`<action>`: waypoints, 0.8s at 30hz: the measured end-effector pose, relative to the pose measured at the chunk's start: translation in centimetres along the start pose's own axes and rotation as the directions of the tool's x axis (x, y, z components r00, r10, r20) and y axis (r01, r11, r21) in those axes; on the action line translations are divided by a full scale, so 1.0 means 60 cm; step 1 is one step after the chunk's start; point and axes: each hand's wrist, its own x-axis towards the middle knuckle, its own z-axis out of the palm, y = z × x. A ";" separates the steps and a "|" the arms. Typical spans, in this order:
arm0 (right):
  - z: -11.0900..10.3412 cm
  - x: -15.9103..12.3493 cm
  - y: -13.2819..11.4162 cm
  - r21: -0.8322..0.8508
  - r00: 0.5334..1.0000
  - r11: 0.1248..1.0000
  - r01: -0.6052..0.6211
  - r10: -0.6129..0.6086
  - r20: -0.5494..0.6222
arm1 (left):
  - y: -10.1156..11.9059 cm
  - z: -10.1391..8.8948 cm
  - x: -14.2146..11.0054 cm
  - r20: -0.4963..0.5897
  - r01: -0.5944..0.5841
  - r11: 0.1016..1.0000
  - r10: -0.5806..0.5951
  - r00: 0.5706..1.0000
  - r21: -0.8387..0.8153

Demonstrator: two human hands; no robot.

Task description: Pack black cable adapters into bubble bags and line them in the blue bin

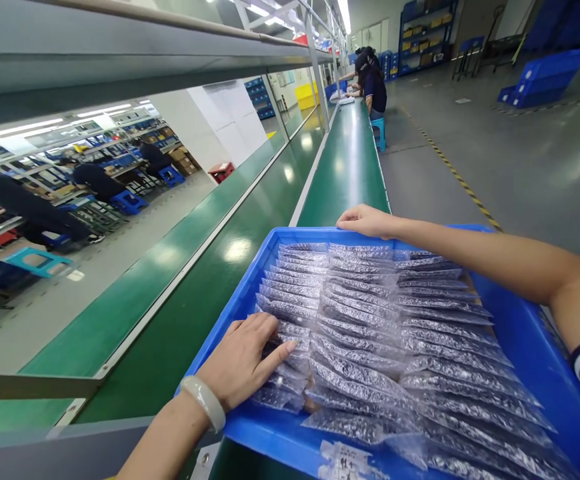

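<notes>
In the head view, a blue plastic tray sits before me, filled with rows of clear plastic bags standing on edge. Their dark, shiny contents are too crumpled to name. My left hand, with a pale bangle at the wrist, reaches over the tray's left side and rests on the left row. Its thumb is stretched apart from the fingers, whose tips are partly hidden among the bags. At the tray's far rim, my right hand has its fingers curled over the edge. A white label shows at the near side.
Beneath and beyond the tray runs a green conveyor belt, with metal posts and a shelf along its left. Farther down sits a person on a blue stool. Blue bins stand on the floor at right. Other people work at left.
</notes>
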 end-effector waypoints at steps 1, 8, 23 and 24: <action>0.000 0.001 0.001 0.000 1.000 1.000 0.000 0.000 0.002 | -0.001 -0.002 0.005 -0.007 0.024 0.999 -0.024 1.000 -0.037; -0.002 0.000 0.002 -0.015 1.000 1.000 -0.002 0.002 0.029 | -0.002 0.000 0.054 0.031 0.081 0.996 -0.082 0.996 0.028; 0.002 -0.001 -0.001 0.007 0.999 0.999 0.042 -0.042 0.023 | 0.000 -0.006 0.096 -0.056 -0.087 0.970 0.102 0.993 0.229; 0.003 -0.001 -0.001 0.006 0.999 0.999 0.042 -0.042 0.024 | -0.001 -0.006 0.099 -0.062 -0.086 0.973 0.102 0.993 0.213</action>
